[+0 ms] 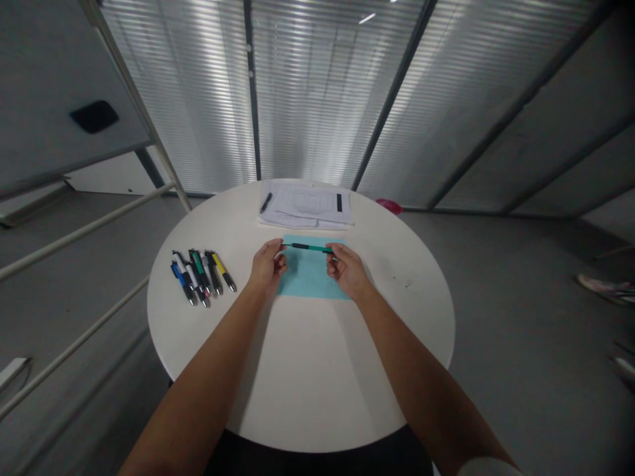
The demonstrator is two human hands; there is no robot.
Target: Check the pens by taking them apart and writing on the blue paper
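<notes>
The left hand (269, 268) and right hand (346, 268) pinch opposite ends of a slim green-and-black plastic pen (317, 248), held crosswise above a pale-blue rectangular sheet (312, 283) on a round white counter (307, 370). It looks light, stiff, slightly slippery; its dark left section (300, 246) likely grips best.

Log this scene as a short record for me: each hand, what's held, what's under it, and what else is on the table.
Left hand: fingertips at the thin end of a green pen
Right hand: pinching the pen's other end
Pen position: held roughly level between the hands, black grip toward the left hand
Below: light blue sheet
Left side: cluster of pens, with blue, green and yellow among them
Far side: stacked papers, a dark pen on top
Surface: round white table
</notes>
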